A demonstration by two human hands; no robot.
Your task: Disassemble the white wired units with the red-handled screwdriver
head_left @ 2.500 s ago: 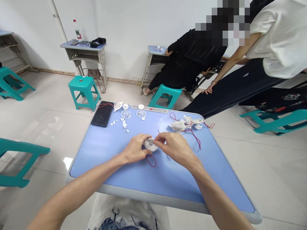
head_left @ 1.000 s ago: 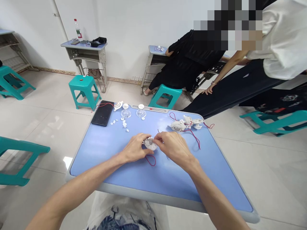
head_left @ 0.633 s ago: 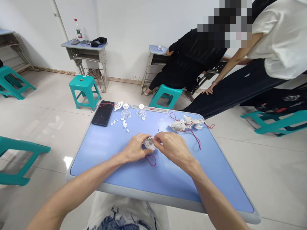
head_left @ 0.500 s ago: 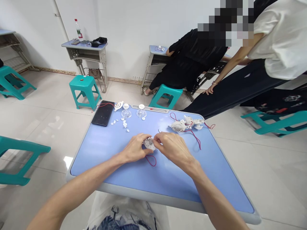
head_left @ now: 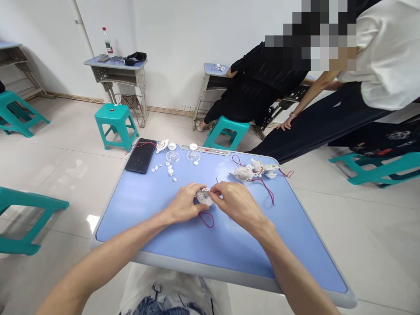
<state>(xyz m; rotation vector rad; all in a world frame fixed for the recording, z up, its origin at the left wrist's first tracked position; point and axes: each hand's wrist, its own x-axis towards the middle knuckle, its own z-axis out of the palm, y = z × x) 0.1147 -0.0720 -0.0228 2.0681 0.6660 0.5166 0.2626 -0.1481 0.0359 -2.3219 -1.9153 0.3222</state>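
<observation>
My left hand [head_left: 185, 203] is closed around the edge of a small round clear-and-white plastic case [head_left: 204, 197], thumb at the near side and fingers at the far side. A loop of red cord [head_left: 207, 220] trails from under the case onto the desk. My right hand [head_left: 234, 199] pinches a thin metal tool [head_left: 217, 180]; one end sticks up past the fingers, and a slim metallic part reaches over the top of the case. Fingers cover most of the tool, so its exact kind is unclear.
On the blue desk [head_left: 157, 234] lie a black phone [head_left: 141, 156], clear round covers [head_left: 172, 156], several small white parts [head_left: 170, 169] and assembled white pieces with red cords [head_left: 244, 173]. Beyond are a teal stool [head_left: 114, 114], a seated person [head_left: 262, 83] and a standing person [head_left: 383, 57].
Both hands stay almost in place over the case. The right fingers and the tool have shifted only very slightly.
</observation>
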